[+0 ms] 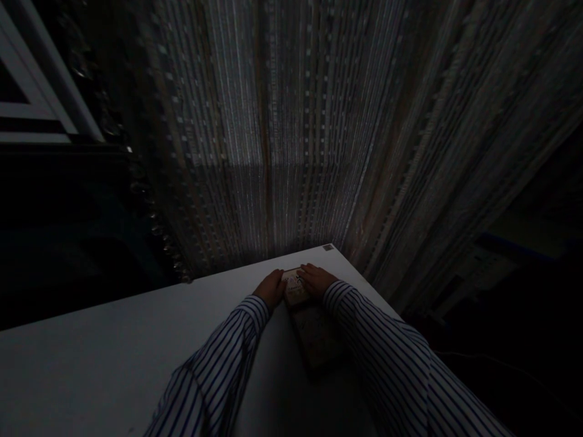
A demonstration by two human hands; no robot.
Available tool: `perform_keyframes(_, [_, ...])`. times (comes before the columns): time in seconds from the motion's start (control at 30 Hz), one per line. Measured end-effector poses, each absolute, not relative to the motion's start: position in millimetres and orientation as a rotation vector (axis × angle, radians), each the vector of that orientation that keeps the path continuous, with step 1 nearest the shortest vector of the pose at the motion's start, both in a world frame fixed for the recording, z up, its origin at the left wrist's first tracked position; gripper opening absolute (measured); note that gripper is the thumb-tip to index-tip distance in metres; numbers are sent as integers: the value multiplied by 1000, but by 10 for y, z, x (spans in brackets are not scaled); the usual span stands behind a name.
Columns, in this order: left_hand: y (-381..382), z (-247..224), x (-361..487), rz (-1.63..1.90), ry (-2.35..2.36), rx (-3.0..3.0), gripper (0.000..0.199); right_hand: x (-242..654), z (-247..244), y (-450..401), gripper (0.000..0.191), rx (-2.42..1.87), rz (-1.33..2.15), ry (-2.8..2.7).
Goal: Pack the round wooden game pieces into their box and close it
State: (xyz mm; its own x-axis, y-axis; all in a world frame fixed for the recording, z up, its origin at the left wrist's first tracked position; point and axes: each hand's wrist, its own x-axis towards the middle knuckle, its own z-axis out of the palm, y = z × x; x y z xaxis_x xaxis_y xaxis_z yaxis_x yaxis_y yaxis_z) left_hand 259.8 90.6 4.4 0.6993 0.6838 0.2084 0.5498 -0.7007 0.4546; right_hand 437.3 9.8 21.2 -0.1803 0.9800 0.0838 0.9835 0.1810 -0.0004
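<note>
My left hand point(271, 288) grips the left edge of a small, flat, box-like piece with a pale printed top point(295, 290). From the other side, my right hand point(317, 280) holds the right edge, its thumb over the printed face. Under and nearer to me lies a darker, longer box-like thing point(316, 334), its right side partly hidden by my right sleeve. Dim light keeps me from telling whether the two are joined. Both sit near the far right corner of a white table point(136, 340).
A striped string curtain point(291, 133) hangs just beyond the table's far edge. At the far corner is a small dark square marker point(328, 247). A white frame point(36, 85) stands at upper left. A thin cable point(483, 355) runs through the dark area on the right.
</note>
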Motion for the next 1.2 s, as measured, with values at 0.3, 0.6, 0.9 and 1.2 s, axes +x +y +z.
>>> perform_keyframes(0.3, [902, 85, 2595, 556, 899, 2558, 33, 4387, 186, 104, 44, -1935, -104, -2366])
perform_keyframes(0.6, [878, 78, 2561, 546, 921, 2670, 34, 4374, 141, 87, 44, -1945, -134, -2348])
perform_keyframes(0.9, [755, 99, 2522, 373, 831, 2851, 44, 4363, 151, 68, 44, -1966, -129, -2336])
perform_keyframes(1.2, [695, 215, 2522, 252, 882, 2923, 45, 4347, 247, 35, 43, -1995, -85, -2346])
